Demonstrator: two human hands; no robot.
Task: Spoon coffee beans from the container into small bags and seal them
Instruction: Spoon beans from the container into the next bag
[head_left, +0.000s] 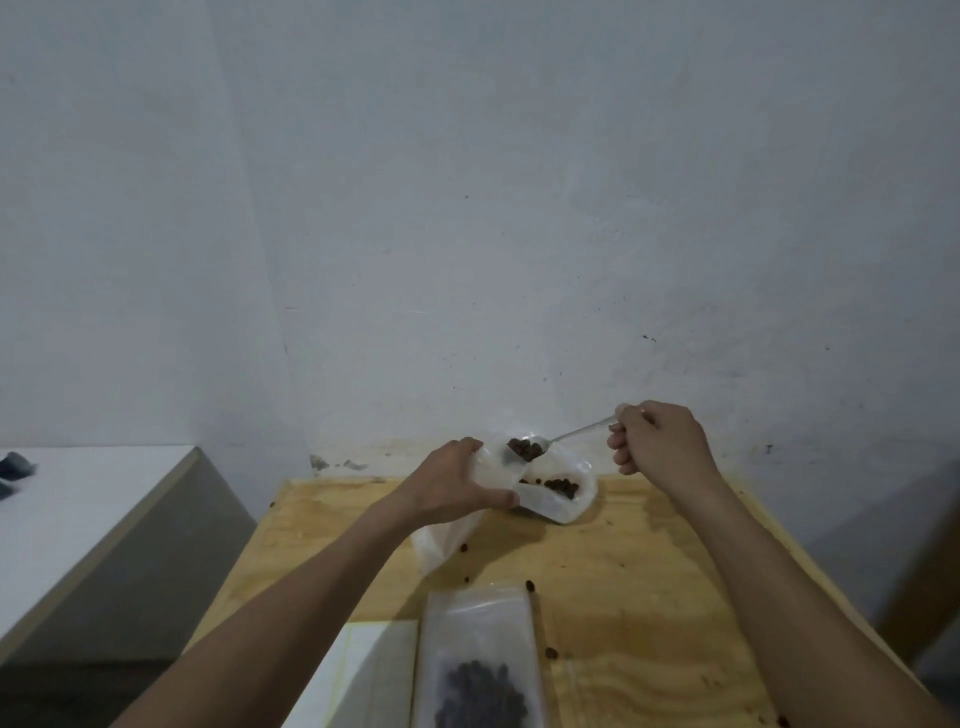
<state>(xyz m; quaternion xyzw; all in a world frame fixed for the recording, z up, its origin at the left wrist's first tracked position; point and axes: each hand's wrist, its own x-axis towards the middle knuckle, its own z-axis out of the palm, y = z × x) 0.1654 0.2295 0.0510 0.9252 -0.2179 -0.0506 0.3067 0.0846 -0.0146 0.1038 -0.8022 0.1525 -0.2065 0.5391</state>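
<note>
One loaded spoon (527, 450), pinched by the right hand (657, 441), hovers over the bag (493, 470) gripped by the left hand (457, 486), container (558, 491) at four o'clock; tip slowly, mouth wide.

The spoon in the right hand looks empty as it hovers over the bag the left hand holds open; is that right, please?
Not quite: the head view shows the spoon loaded with coffee beans. The right hand does hold it over the bag gripped by the left hand.
</note>
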